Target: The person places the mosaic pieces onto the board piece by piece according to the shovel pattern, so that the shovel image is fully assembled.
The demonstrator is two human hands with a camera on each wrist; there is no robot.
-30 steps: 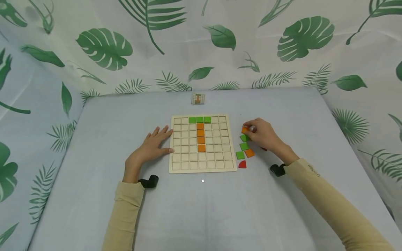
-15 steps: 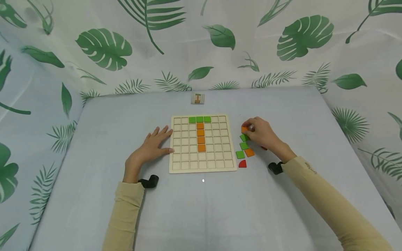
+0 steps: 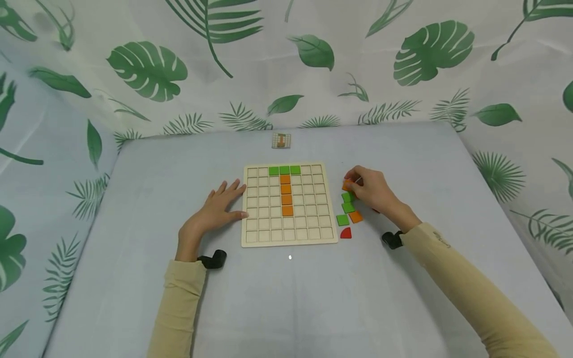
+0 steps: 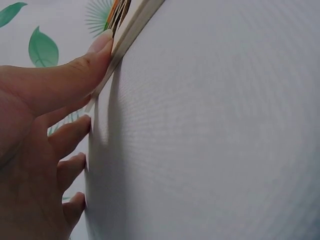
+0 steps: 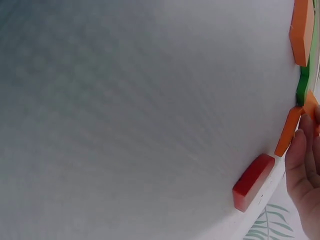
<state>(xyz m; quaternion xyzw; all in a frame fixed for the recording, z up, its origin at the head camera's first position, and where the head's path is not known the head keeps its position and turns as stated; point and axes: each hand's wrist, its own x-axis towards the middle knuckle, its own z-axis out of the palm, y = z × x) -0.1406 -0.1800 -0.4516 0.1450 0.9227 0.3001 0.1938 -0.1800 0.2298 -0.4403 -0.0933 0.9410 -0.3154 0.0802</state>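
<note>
A pale wooden grid board (image 3: 264, 237) lies in the middle of the table in the head view. Green tiles (image 3: 284, 170) form a short row at its top, with a column of orange tiles (image 3: 286, 200) running down below. My left hand (image 3: 215, 206) rests against the board's left edge, fingers spread; the left wrist view shows the thumb (image 4: 80, 75) on its rim. Right of the board, my right hand (image 3: 373, 189) pinches an orange square tile (image 3: 346, 185). In the right wrist view, that tile is partly hidden by the fingers, and another orange tile (image 5: 288, 132) lies beside them.
Loose green tiles (image 3: 342, 220), an orange tile (image 3: 355, 217) and a red quarter-circle piece (image 3: 346, 233) lie along the board's right side. A red block (image 5: 253, 182) lies near my right hand. Behind the board sits a small pattern card (image 3: 281, 140).
My right hand has shifted slightly left, and the orange tile in its fingers has moved a little with it. The left hand and the tiles on the board stay put.
</note>
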